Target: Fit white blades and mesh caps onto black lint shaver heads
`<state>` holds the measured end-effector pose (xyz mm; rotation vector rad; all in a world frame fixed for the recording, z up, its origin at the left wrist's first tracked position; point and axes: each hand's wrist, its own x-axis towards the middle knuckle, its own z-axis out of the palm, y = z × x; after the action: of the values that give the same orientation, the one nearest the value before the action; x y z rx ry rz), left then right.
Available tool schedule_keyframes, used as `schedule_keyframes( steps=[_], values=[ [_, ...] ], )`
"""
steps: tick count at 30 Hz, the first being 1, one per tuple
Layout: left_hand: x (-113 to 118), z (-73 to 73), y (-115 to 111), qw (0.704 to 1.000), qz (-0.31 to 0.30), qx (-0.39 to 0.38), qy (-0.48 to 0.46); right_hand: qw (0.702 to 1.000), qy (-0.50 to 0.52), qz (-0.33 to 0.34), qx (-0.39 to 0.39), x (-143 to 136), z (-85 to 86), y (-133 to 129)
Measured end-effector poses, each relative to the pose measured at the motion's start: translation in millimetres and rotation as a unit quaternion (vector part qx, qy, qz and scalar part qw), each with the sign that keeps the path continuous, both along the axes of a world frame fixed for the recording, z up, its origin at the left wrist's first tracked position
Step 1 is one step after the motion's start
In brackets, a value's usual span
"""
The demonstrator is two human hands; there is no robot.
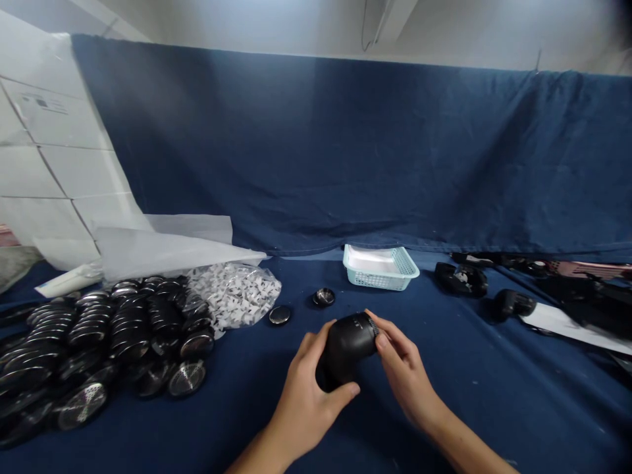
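Observation:
A black rounded housing (348,342) is held between my two hands, just above the blue cloth. My left hand (311,388) wraps round its left and lower side, the thumb along the bottom. At its right end, the fingers of my right hand (399,362) pinch a ridged black rim (371,324). Beyond the housing lie two small round discs, one with a dark face (280,315) and one showing metallic detail inside (324,297).
Many black discs with shiny faces (131,329) are stacked at left, beside a clear bag of small white pieces (241,293). A light blue basket (380,280) stands at the back. Black parts (461,280) and a white strip (577,326) lie at right.

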<state>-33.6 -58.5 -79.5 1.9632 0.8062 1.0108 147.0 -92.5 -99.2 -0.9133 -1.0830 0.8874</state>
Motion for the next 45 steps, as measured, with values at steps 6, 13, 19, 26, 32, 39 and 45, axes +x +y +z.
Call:
schedule_keyframes(
  steps=[6,13,19,26,32,39,45],
  values=[
    [2.5,-1.3,-3.1,1.0,0.006,0.0,-0.003,1.0,0.015,-0.003,-0.005,-1.8,-1.5,0.0],
    [9.4,-5.0,-10.1,0.979,-0.096,-0.16,-0.081,0.981,-0.156,-0.114,-0.009,3.9,-0.9,4.9],
    [10.1,-6.0,-13.8,0.977,-0.1,-0.176,-0.06,0.96,-0.237,-0.149,-0.012,1.3,1.2,-3.1],
    [11.2,9.6,-22.4,0.976,-0.151,-0.138,-0.077,0.971,-0.173,-0.165,0.025,-0.2,-8.8,-3.6],
    [8.4,19.9,-25.3,0.986,-0.137,-0.087,-0.038,0.977,-0.121,-0.172,0.037,-3.0,-10.7,-5.8],
    [8.9,20.6,-27.2,0.993,-0.11,-0.045,0.006,0.986,-0.091,-0.138,0.025,-0.3,-9.2,-5.8],
    [10.0,13.4,-29.4,0.997,-0.076,-0.011,0.021,0.989,-0.075,-0.126,0.025,1.9,-10.4,-2.2]
  ],
)
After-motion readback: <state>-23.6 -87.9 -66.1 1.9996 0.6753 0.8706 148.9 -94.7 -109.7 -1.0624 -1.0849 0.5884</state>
